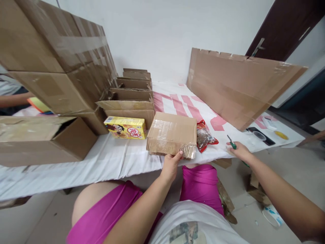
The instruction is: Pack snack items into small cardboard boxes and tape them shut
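Observation:
A taped cardboard box [175,128] lies flat near the table's front edge, its torn, corrugated edge facing me. My left hand [172,164] is closed on that front edge, thumb on top and fingers hidden below. Off to the right, my right hand [240,151] is closed round a green-handled tool [233,144] with a thin metal tip pointing away from me; its exact kind I cannot make out. Between the box and this hand lies a red-edged clear packet [205,137] of dark contents. Touching or close to the box's left side is a yellow snack box [126,128].
Several open cardboard pieces [132,93] stand in a row behind the yellow box. Large cartons [76,67] are stacked at left, with another box [38,142] before them. A cardboard panel [238,84] leans at right, near a tape roll [259,135]. Another person's arm [15,100] shows far left.

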A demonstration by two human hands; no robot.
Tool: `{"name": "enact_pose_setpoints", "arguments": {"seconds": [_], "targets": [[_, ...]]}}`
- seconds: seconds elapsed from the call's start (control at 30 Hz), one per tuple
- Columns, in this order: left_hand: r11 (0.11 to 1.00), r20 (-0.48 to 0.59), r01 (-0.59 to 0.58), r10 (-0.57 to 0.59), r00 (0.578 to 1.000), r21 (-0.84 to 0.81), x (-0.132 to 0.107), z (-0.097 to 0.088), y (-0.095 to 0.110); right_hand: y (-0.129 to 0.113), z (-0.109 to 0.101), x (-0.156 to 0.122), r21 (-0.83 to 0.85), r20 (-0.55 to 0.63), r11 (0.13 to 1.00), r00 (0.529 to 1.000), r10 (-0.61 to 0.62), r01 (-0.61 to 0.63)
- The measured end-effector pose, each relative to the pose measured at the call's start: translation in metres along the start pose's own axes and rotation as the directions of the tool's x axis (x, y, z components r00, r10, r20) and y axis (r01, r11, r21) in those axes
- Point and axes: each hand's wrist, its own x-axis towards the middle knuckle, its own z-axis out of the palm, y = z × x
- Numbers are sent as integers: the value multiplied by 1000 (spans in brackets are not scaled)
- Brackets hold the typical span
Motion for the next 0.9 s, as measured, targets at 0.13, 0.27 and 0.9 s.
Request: {"name": "enact_pose_setpoints", "arguments": {"seconds": [0.13, 0.27, 0.9], "targets": [[999, 9, -33, 33, 999, -12, 0, 0, -1, -44, -3, -15, 39, -201, 947, 930, -306, 320], [999, -9, -22, 22, 1000, -34, -1, 2, 1, -98, 5, -54, 91, -121, 565, 573, -811, 820], [974, 104, 26, -3, 995, -223, -17, 7, 20, -153, 52, -94, 214, 235, 458, 410, -881, 863]]}}
